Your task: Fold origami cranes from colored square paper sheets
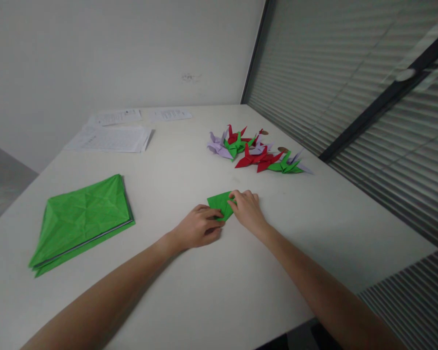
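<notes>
A small folded piece of green origami paper lies on the white table between my hands. My left hand rests at its near left edge, fingers curled and fingertips pressing on the paper. At the right corner, my right hand pinches the paper between thumb and index finger. Part of the paper's right side is hidden by the right fingers. Beyond it sits a group of folded paper cranes in red, green and lilac.
A large folded green paper stack with a dark layer inside lies at the left. Printed sheets are spread at the back left. Window blinds border the table's right side, and a wall stands behind it.
</notes>
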Motion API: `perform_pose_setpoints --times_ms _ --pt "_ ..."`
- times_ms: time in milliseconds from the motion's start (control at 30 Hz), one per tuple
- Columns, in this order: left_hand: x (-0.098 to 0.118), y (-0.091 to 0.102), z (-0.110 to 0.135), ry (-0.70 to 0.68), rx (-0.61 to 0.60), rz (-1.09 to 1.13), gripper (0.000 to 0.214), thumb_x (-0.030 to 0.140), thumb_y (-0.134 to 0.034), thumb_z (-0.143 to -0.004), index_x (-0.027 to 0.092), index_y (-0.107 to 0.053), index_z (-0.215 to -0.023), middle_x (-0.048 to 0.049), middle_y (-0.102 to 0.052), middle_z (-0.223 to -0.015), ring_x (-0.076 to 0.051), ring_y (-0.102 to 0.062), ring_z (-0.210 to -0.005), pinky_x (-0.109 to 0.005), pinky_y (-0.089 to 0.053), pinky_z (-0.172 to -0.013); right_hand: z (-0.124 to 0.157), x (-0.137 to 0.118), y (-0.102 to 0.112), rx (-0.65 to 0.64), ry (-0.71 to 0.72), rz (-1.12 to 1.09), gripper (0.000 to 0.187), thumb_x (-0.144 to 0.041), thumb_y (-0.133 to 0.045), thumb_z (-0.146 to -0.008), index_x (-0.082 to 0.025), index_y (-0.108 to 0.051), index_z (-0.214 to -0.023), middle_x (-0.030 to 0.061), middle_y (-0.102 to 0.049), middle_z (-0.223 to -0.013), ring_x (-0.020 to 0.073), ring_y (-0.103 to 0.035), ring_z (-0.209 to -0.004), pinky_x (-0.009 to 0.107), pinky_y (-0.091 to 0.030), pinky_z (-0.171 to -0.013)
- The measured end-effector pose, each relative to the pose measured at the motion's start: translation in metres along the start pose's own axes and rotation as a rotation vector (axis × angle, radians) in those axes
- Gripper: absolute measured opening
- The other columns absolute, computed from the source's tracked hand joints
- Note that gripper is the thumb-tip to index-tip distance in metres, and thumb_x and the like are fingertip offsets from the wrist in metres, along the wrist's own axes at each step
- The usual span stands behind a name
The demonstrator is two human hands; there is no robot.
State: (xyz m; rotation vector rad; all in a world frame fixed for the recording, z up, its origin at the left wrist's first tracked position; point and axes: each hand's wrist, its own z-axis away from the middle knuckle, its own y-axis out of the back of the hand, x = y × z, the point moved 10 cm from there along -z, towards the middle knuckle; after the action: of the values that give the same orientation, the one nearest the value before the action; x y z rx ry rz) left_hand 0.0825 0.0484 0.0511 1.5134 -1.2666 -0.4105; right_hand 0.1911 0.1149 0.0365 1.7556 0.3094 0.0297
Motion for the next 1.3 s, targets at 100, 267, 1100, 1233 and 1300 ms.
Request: perform_pose_setpoints --times_ms 100,267,1100,1233,1300 --pt "-0.0003 -0.0002 -0.0006 -0.006 -0.001 -0.002 0.025 0.023 -0.05 -0.089 0.02 -0.072 -0.102 -0.0078 -0.067 -0.117 -0.02 -0.064 -0.105 -0.038 -0.042 -0.1 0.0003 0.0 0.0004 0.006 -0.007 0.009 0.008 -0.025 -0.058 -0.092 -0.02 -0.059 -0.098 0.0064 -0.071 -0.088 0.0265 -0.057 -0.094 0.035 -0.029 -0.077" --pt "-0.0042 -0.002 -0.0011 0.012 -0.025 0.031 0.032 0.014 -0.049 -0.081 0.021 -0.071 -0.104 -0.0063 -0.069 -0.116 -0.02 -0.063 -0.11 -0.039 -0.04 -0.102 0.0002 0.0014 0.0005 0.001 -0.029 0.0 0.007 -0.024 -0.057 -0.092 -0.02 -0.06 -0.097 0.0066 -0.072 -0.089 0.0261 -0.056 -0.095 0.035 -0.028 -0.076" --pt "-0.0026 -0.0027 0.001 -0.025 -0.014 -0.008 0.027 0.014 -0.05 -0.086 0.022 -0.071 -0.099 -0.0043 -0.071 -0.111 -0.019 -0.064 -0.11 -0.038 -0.041 -0.101 -0.0011 0.009 0.0008 0.002 -0.089 -0.092 0.009 -0.026 -0.057 -0.093 -0.021 -0.064 -0.09 0.0037 -0.075 -0.089 0.0249 -0.059 -0.09 0.034 -0.029 -0.074" --pt "-0.0033 -0.0041 0.0014 -0.026 -0.017 -0.014 0.026 0.014 -0.049 -0.087 0.022 -0.071 -0.099 -0.0044 -0.071 -0.11 -0.018 -0.063 -0.112 -0.037 -0.041 -0.101 -0.0006 0.0091 0.0005 0.008 -0.098 -0.064 0.011 -0.026 -0.055 -0.094 -0.021 -0.064 -0.089 0.0037 -0.074 -0.088 0.0236 -0.06 -0.088 0.034 -0.029 -0.073" --pt "-0.0043 -0.0049 0.0016 -0.024 -0.017 -0.015 0.026 0.014 -0.049 -0.088 0.023 -0.071 -0.099 -0.0042 -0.071 -0.11 -0.018 -0.063 -0.112 -0.037 -0.041 -0.101 -0.0004 0.0085 0.0002 0.009 -0.097 -0.043 0.011 -0.026 -0.054 -0.094 -0.021 -0.064 -0.09 0.0038 -0.074 -0.088 0.0232 -0.06 -0.089 0.034 -0.029 -0.073"
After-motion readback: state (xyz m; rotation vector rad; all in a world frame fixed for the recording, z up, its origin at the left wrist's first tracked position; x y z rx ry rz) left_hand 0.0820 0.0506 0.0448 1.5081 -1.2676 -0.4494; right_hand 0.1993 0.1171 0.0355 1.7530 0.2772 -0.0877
